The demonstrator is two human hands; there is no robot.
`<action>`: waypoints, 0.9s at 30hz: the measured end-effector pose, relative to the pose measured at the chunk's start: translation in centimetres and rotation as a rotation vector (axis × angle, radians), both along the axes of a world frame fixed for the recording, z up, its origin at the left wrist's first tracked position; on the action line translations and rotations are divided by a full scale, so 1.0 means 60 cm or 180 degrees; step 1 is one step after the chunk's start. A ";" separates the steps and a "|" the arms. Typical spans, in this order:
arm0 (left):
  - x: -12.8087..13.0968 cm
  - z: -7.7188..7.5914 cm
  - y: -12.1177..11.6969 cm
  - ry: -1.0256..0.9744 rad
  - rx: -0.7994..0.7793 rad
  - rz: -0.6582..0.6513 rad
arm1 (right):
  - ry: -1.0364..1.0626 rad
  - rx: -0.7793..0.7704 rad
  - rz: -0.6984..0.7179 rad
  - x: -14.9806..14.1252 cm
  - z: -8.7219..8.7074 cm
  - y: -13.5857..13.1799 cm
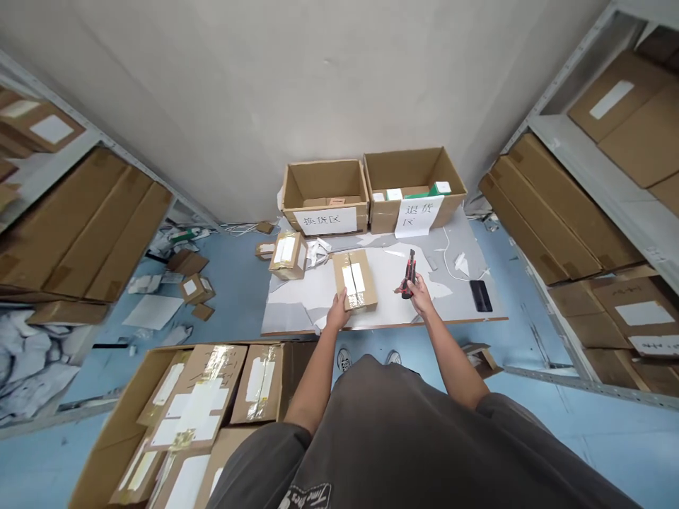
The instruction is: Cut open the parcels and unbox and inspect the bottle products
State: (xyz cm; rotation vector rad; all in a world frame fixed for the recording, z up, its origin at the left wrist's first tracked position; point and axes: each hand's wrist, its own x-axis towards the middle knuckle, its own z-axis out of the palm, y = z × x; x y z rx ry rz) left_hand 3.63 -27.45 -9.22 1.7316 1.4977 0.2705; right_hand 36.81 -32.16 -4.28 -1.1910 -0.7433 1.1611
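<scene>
On the table lies a taped cardboard box (366,272) with a white label and a slit-like dark line along its top. My left hand (337,311) grips the box at its near left corner, thumb up against the side. In my right hand (421,294) is a red and black utility knife (410,274), held upright to the right of the box and apart from it. Whether its blade is out is too small to tell. A smaller taped box (288,256) stands at the table's left edge.
Two open, labelled cartons (325,187) (419,177) stand at the table's back against the wall. A black phone (480,295) and a white cable (448,258) lie at the right. A large carton of parcels (196,403) is at my left; loaded shelves (562,120) flank both sides.
</scene>
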 end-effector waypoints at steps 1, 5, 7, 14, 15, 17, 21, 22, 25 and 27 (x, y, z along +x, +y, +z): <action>0.000 0.003 -0.001 0.0013 -0.0028 -0.0029 | 0.0017 0.0015 0.0044 -0.009 0.011 0.004; 0.000 0.016 -0.004 0.0167 -0.0104 -0.0086 | 0.0000 0.0070 0.0149 -0.032 0.046 0.015; 0.001 0.021 -0.006 0.0298 -0.0151 -0.0081 | -0.0043 0.0088 0.0148 -0.038 0.058 0.019; 0.005 0.031 -0.006 0.0389 -0.0104 -0.0098 | -0.0175 -0.0035 -0.0092 -0.052 0.076 0.031; 0.006 0.033 -0.006 0.0372 -0.0092 -0.0104 | -0.0194 -0.0057 -0.0080 -0.055 0.076 0.032; 0.010 0.037 -0.007 0.0326 -0.0070 -0.0117 | -0.0221 -0.0097 -0.0044 -0.062 0.076 0.034; 0.019 0.043 -0.020 0.0266 -0.0024 -0.0097 | -0.0292 -0.0162 -0.0047 -0.081 0.076 0.037; 0.021 0.044 -0.024 0.0299 -0.0042 -0.0099 | -0.0303 -0.0171 -0.0059 -0.086 0.077 0.039; 0.016 0.053 -0.030 0.0610 -0.0243 -0.0242 | -0.0236 -0.0152 -0.0068 -0.099 0.081 0.042; 0.003 0.065 -0.017 0.0893 -0.0317 -0.0451 | -0.0156 -0.0124 -0.0065 -0.103 0.086 0.044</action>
